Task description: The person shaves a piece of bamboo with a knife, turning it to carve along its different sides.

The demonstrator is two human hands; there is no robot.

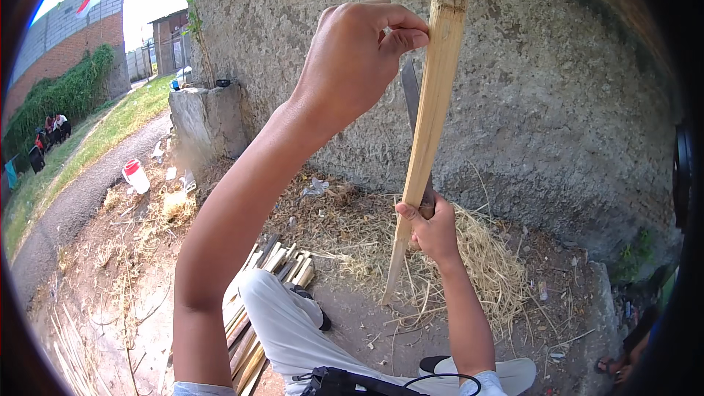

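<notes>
Step as we read it: one piece held up alongside a blade, blade work in hand. Scene, largest first. One rough wall (557, 103), far side. One straw-coloured heap of shavings (488, 268) on the ground, right. One pile of sticks (249, 352), near left beside the knee; we can't count them, they overlap. One concrete block (209, 117), far left against the wall. One wooden strip (436, 95), center, up in the air, its top leaning right; this is the workpiece. One knife (411, 92), mostly behind the strip, blade pointing up.

Two hands. Left hand (356, 51): narrow grip, thumb and fingers pinching the strip's left edge near its top. Right hand (434, 231): grip closed round the knife handle, thumb on the strip's lower part. Whether blade touches wood, we can't tell. Next move, we judge, calls for a steady left pinch and fingers clear of the edge.

Smaller: one red-and-white jug (136, 176) on the ground, left; one dark bowl (224, 83) on the block.
</notes>
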